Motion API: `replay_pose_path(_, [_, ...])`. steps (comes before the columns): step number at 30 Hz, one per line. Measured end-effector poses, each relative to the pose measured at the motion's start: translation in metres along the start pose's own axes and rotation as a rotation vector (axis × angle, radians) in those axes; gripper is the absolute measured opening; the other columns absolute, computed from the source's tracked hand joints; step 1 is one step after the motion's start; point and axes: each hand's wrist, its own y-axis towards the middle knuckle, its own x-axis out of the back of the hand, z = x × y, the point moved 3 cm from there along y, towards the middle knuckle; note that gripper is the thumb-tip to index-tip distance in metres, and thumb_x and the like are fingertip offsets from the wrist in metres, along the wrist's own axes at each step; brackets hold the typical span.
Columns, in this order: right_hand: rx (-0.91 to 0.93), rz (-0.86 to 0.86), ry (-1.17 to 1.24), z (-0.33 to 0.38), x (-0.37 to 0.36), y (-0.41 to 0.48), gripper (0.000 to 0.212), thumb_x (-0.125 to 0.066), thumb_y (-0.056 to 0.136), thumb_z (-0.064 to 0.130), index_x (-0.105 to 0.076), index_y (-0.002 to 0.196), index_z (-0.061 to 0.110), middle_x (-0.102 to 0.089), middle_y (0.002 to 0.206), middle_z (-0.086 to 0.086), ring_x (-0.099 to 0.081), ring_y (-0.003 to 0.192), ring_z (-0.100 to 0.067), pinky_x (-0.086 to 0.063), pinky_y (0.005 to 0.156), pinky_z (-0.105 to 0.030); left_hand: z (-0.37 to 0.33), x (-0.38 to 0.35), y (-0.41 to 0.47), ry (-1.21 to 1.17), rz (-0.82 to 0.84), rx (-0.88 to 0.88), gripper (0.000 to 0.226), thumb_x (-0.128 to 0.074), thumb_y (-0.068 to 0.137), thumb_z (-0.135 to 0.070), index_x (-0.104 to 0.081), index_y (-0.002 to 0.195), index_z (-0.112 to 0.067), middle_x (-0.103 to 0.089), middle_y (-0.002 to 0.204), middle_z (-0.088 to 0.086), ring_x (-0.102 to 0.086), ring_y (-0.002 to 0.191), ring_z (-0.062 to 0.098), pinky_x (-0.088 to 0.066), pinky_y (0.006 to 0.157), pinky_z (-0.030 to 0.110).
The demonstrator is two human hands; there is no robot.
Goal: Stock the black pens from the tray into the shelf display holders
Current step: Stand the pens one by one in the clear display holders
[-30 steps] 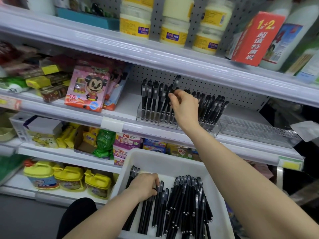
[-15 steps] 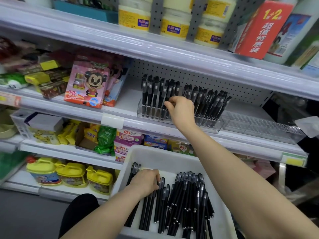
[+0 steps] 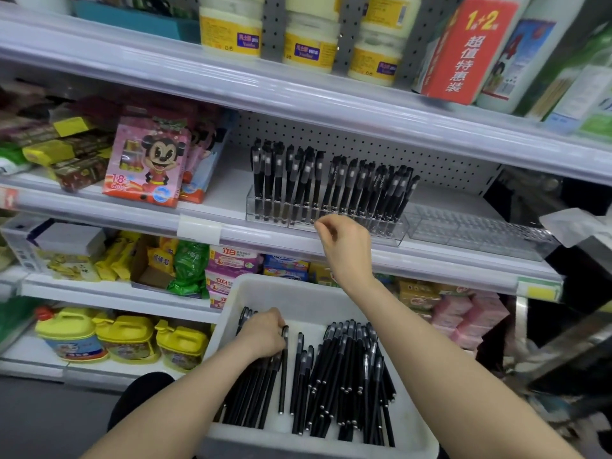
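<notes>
A white tray (image 3: 228,329) sits low in the middle and holds several loose black pens (image 3: 347,376). My left hand (image 3: 265,334) lies on the left bunch of pens, fingers curled over them and thumb against one pen. On the middle shelf a clear display holder (image 3: 265,212) carries several upright black pens (image 3: 331,180). In front of the holder's front edge hovers my right hand (image 3: 346,248), with curled fingers and nothing in it.
A second clear holder (image 3: 473,228) stands empty to the right of the filled one. A pink crayon box (image 3: 149,160) stands left of the pens. Jars (image 3: 309,34) line the shelf above; its edge overhangs the pens. Yellow bottles (image 3: 126,337) sit below.
My right hand let go of a pen in the holder and dropped back from the pen tops to the shelf's front edge. My left hand stayed on the pens in the tray.
</notes>
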Motion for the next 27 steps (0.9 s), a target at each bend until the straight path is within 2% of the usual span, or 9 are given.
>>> replay_pose_path(4, [-0.085,0.189,0.035,-0.015,-0.001,-0.021,0.015,-0.061,0.094,0.021,-0.074,0.091,0.015,-0.071,0.080,0.003,-0.062,0.073,-0.012,-0.050,0.071,-0.030,-0.003,0.025,-0.002,-0.306,-0.068,-0.014,0.032,-0.068,0.080,-0.005,-0.055,0.106,-0.020,-0.066,0.087,0.001,-0.065,0.083,0.018,-0.056,0.080,0.037])
replay_pose_path(7, [-0.174,0.374,0.084,-0.022,-0.009,-0.034,0.012,-0.066,0.092,0.024,-0.075,0.093,0.017,-0.071,0.084,0.005,-0.063,0.079,-0.009,-0.051,0.078,-0.026,-0.017,0.053,-0.011,-0.525,-0.175,-0.093,0.034,-0.064,0.083,0.006,-0.055,0.108,-0.015,-0.067,0.084,0.008,-0.069,0.073,0.020,-0.059,0.070,0.033])
replay_pose_path(12, [-0.228,0.638,0.205,-0.021,-0.020,-0.046,0.020,-0.073,0.085,0.027,-0.073,0.103,0.018,-0.070,0.092,0.005,-0.065,0.087,-0.010,-0.047,0.079,-0.022,-0.043,0.096,-0.018,-0.625,-0.341,-0.242,0.027,-0.068,0.083,0.001,-0.062,0.103,-0.017,-0.070,0.091,0.007,-0.070,0.085,0.022,-0.059,0.082,0.041])
replay_pose_path(14, [-0.218,0.649,0.235,-0.019,-0.022,-0.046,0.014,-0.073,0.085,0.026,-0.073,0.097,0.019,-0.073,0.090,0.001,-0.067,0.087,-0.016,-0.052,0.078,-0.030,-0.052,0.106,-0.020,-0.662,-0.380,-0.270,0.027,-0.068,0.083,0.001,-0.064,0.096,-0.022,-0.071,0.089,0.004,-0.069,0.087,0.020,-0.059,0.080,0.038])
replay_pose_path(17, [-0.217,0.590,0.273,-0.017,-0.019,-0.042,0.008,-0.071,0.086,0.024,-0.074,0.092,0.019,-0.074,0.088,-0.002,-0.068,0.087,-0.020,-0.055,0.083,-0.040,-0.062,0.114,-0.022,-0.629,-0.423,-0.320,0.026,-0.068,0.086,-0.003,-0.064,0.098,-0.025,-0.069,0.088,-0.003,-0.068,0.082,0.013,-0.057,0.077,0.030])
replay_pose_path(19, [-0.203,0.563,0.272,-0.016,-0.014,-0.039,0.011,-0.070,0.087,0.024,-0.074,0.097,0.020,-0.074,0.088,-0.001,-0.068,0.086,-0.019,-0.056,0.083,-0.039,-0.059,0.112,-0.021,-0.609,-0.442,-0.341,0.024,-0.068,0.087,-0.005,-0.064,0.101,-0.024,-0.068,0.089,-0.005,-0.066,0.081,0.009,-0.054,0.078,0.026])
replay_pose_path(22, [-0.183,0.494,0.257,-0.017,-0.006,-0.034,0.011,-0.071,0.088,0.024,-0.070,0.098,0.020,-0.071,0.079,0.000,-0.067,0.078,-0.018,-0.057,0.076,-0.038,-0.048,0.100,-0.018,-0.589,-0.411,-0.354,0.023,-0.071,0.086,-0.009,-0.065,0.103,-0.024,-0.068,0.092,-0.007,-0.066,0.085,0.009,-0.054,0.083,0.028])
replay_pose_path(25, [-0.197,0.463,0.266,-0.017,0.001,-0.028,0.007,-0.068,0.091,0.025,-0.066,0.097,0.023,-0.069,0.073,0.006,-0.064,0.066,-0.006,-0.053,0.061,-0.027,-0.036,0.079,-0.016,-0.430,-0.344,-0.319,0.023,-0.071,0.086,-0.014,-0.065,0.104,-0.026,-0.068,0.097,-0.011,-0.064,0.091,0.005,-0.051,0.086,0.023])
replay_pose_path(27, [-0.206,0.450,0.287,-0.013,0.007,-0.024,0.008,-0.063,0.094,0.028,-0.067,0.096,0.022,-0.069,0.073,0.009,-0.060,0.059,-0.001,-0.049,0.057,-0.022,-0.026,0.059,-0.014,-0.303,-0.266,-0.274,0.020,-0.071,0.086,-0.018,-0.064,0.102,-0.028,-0.068,0.098,-0.012,-0.063,0.092,0.004,-0.050,0.090,0.023])
